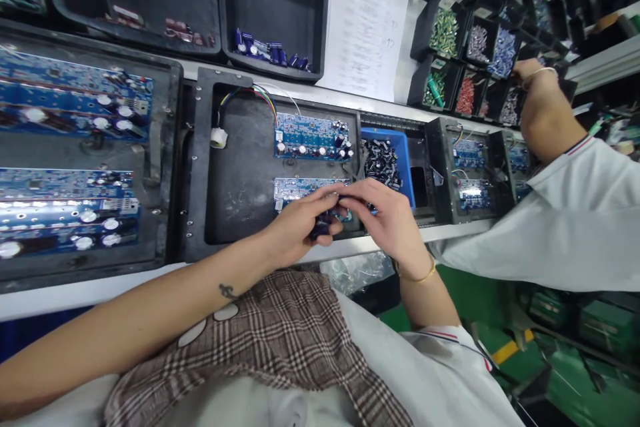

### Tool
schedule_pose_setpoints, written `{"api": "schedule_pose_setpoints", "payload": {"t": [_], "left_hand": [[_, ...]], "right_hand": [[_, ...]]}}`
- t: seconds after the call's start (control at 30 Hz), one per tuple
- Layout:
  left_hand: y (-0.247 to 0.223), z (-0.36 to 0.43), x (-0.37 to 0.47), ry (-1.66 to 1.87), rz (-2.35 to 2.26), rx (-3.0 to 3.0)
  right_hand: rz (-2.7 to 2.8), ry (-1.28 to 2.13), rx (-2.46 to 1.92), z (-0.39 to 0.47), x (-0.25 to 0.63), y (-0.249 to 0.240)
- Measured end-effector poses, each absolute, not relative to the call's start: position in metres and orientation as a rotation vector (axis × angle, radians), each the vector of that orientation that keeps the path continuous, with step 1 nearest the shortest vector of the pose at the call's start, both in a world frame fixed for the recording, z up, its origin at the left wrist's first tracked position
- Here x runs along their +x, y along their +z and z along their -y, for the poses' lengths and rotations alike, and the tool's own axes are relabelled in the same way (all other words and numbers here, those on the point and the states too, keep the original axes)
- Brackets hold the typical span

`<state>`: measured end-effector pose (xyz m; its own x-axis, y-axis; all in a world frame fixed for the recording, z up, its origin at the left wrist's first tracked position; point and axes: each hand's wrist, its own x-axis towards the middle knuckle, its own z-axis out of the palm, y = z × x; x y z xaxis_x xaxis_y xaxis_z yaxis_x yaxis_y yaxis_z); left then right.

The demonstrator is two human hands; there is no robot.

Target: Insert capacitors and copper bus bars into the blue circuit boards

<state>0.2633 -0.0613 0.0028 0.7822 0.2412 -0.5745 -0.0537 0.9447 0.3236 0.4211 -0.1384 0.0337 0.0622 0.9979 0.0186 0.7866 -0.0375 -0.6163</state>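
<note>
Several dark blue capacitors are held in the curled fingers of my left hand, over the front edge of the black tray. My right hand meets it fingertip to fingertip, pinching a small dark part that looks like a capacitor. Just behind the hands lies a blue circuit board, partly covered by them. Farther back in the same tray sits another circuit board, with capacitors upright on it and coloured wires leading to a white connector.
A blue bin of small black parts stands right of the boards. Behind are a black bin with blue capacitors and a paper sheet. A co-worker's arm reaches over component bins at right. Another tray holds boards at left.
</note>
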Motion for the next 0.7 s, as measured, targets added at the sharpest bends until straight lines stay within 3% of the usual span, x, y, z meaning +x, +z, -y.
{"api": "schedule_pose_setpoints", "payload": {"t": [0.17,0.3,0.57,0.7], "left_hand": [[0.001,0.094,0.257,-0.177,-0.795,0.185],[-0.009,0.103,0.256,-0.226,-0.798,0.200],[-0.013,0.100,0.255,-0.158,-0.816,0.203],[-0.013,0.097,0.256,-0.211,-0.826,0.150]], "right_hand": [[1.764,0.513,-2.015,0.161,0.428,-0.003],[1.837,0.453,-2.075,0.163,0.433,-0.023],[2.193,0.331,-1.957,0.164,0.435,-0.028],[1.907,0.456,-1.926,0.172,0.422,-0.004]]}}
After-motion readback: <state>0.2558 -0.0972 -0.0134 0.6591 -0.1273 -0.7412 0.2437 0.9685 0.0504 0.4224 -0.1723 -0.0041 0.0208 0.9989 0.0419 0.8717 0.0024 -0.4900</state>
